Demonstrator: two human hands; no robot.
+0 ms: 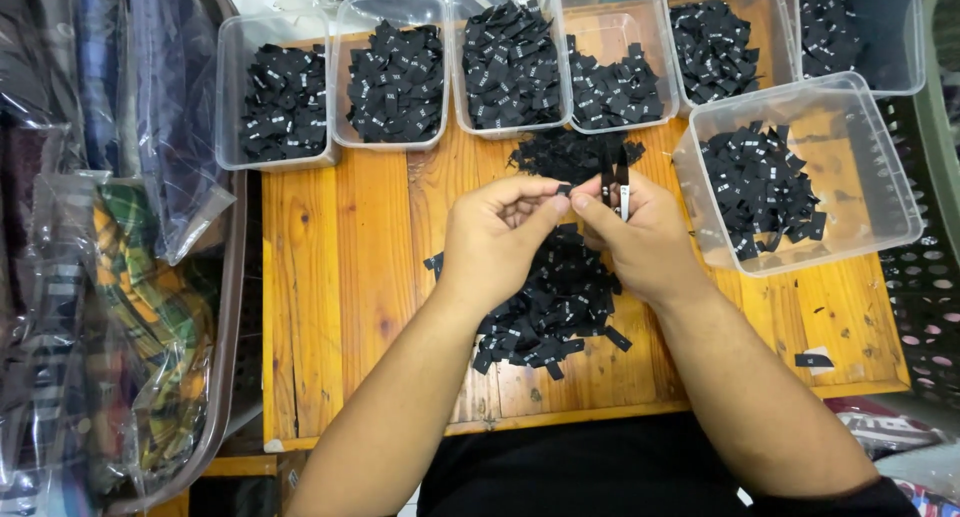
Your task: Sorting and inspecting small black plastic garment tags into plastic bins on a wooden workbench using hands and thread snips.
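Over a small wooden table [340,277], my left hand [495,232] and my right hand [635,232] meet at the fingertips, pinching one small black fabric label [565,190] between them. My right hand also holds small black-handled snips [618,182], blades pointing up. Below both hands lies a heap of black labels [555,307] with white print. A second, smaller heap of labels [572,152] lies just beyond my fingers.
Several clear plastic tubs of black labels line the far edge [285,102], and a larger tub [800,172] sits at the right. A tray of garments in plastic bags [120,277] stands left of the table. One loose label [812,360] lies at the right front.
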